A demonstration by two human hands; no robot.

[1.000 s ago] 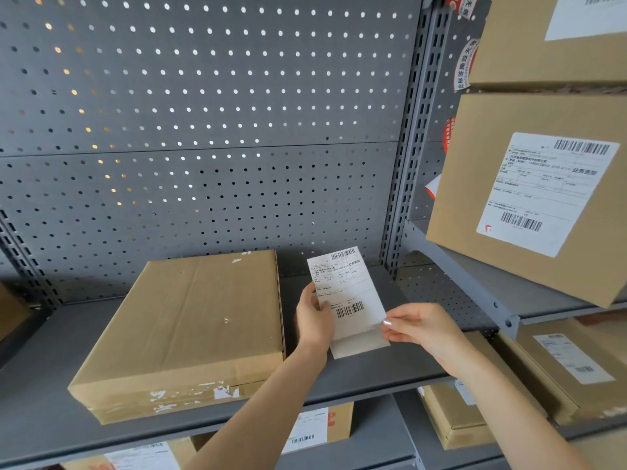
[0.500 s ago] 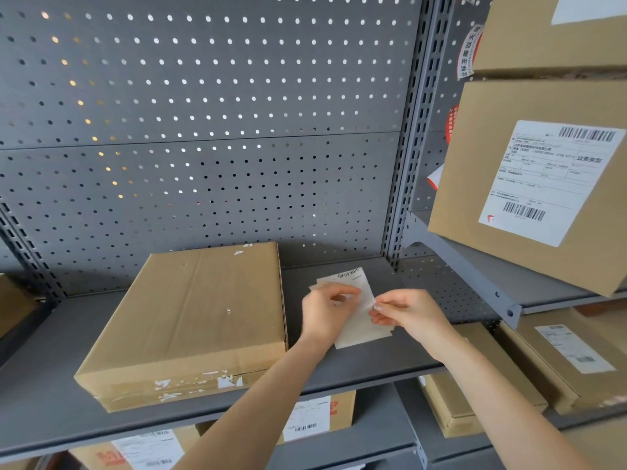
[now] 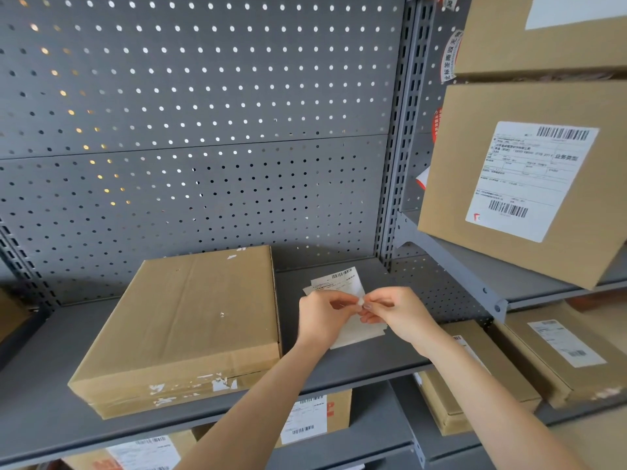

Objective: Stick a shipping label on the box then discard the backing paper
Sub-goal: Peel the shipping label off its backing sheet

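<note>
Between the two hands, above the shelf [image 3: 356, 364]: one shipping label [image 3: 342, 281], still on its backing paper [image 3: 356, 335]. Left hand [image 3: 322, 317] pinches the sheet's left side; right hand [image 3: 395, 312] pinches its right edge with thumb and forefinger, apparently working a corner loose. Label: white, barcode at the far end, slightly curled. Box [image 3: 190, 323], left of the left hand: flat brown cardboard, top bare, scuffed tape along the front. Outstanding, by this view: peeling, sticking, discarding the backing.
</note>
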